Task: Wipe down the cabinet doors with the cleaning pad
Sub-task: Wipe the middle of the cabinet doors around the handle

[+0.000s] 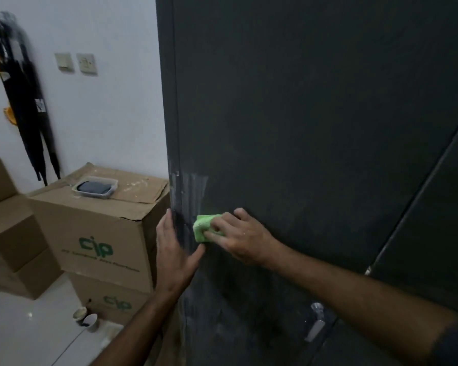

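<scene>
A tall dark grey cabinet door [302, 114] fills the middle and right of the view. My right hand [238, 236] presses a green cleaning pad [202, 228] flat against the door near its left edge. A pale wet streak [193, 188] runs up the door just above the pad. My left hand [173, 254] rests flat on the cabinet's left edge beside the pad, fingers stretched out and holding nothing. A second dark door [434, 233] lies to the right, past a diagonal seam.
Stacked cardboard boxes [98, 233] stand left of the cabinet; a clear plastic tub [94, 186] with a dark cloth sits on top. Two small cups [86, 317] are on the white floor. Black umbrellas [27, 107] hang on the wall. A metal handle [316, 323] shows low on the door.
</scene>
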The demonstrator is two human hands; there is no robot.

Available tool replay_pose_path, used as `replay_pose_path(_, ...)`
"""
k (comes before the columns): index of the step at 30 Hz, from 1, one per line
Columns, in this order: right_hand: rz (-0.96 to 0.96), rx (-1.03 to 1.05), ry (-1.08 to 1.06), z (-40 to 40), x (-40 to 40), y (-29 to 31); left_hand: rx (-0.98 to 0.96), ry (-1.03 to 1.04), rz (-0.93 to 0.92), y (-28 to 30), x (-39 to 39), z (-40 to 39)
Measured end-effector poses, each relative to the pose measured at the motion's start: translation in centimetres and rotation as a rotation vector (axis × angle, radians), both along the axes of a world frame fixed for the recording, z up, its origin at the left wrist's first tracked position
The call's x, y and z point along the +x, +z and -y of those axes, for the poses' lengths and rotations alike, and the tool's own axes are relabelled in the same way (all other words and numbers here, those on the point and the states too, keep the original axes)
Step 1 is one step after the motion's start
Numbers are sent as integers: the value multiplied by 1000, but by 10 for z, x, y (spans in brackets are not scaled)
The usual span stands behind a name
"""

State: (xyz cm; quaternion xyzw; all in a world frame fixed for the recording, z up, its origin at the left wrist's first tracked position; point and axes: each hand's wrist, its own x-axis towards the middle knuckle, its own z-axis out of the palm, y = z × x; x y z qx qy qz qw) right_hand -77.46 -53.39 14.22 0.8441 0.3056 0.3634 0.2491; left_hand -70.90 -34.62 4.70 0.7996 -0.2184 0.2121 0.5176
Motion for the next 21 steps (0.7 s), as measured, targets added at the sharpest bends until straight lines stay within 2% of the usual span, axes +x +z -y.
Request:
replay_pose_path(2, -10, -4, -54, -6, 14, 26, -4, -38, 0, 2, 2, -7)
replay_pose_path(5, 226, 372, -106, -23, 46, 76, -33, -102, -4, 6, 6, -15)
replay_pose_path(6, 262, 472, -103, -29, 49, 76, -54, -127, -16, 6, 6, -19)
replay_pose_path(7, 269, 487, -86, -35, 49, 64, -77, -153, -37, 8, 7, -22)
replay_pose_path(11, -106, -4, -129, -49, 22, 1, -116, -257, -131, 14, 12, -36)
replay_pose_path(13, -87, 33, -161, -48, 34, 25, -126, -270, -155, 17, 12, -39)
replay_pose_path(16, 143, 365, -153, -54, 59, 72, -167, -285, -223, 21, 12, -40)
replay_pose_path(17, 169, 395, -142, -57, 60, 72, -178, -290, -239, 21, 13, -41)
replay_pose_path(18, 153, 359, -132, -60, 58, 61, -183, -294, -247, 23, 14, -43)
replay_pose_path(21, -107, -42, -183, -68, 28, 13, -221, -310, -289, 26, 19, -50)
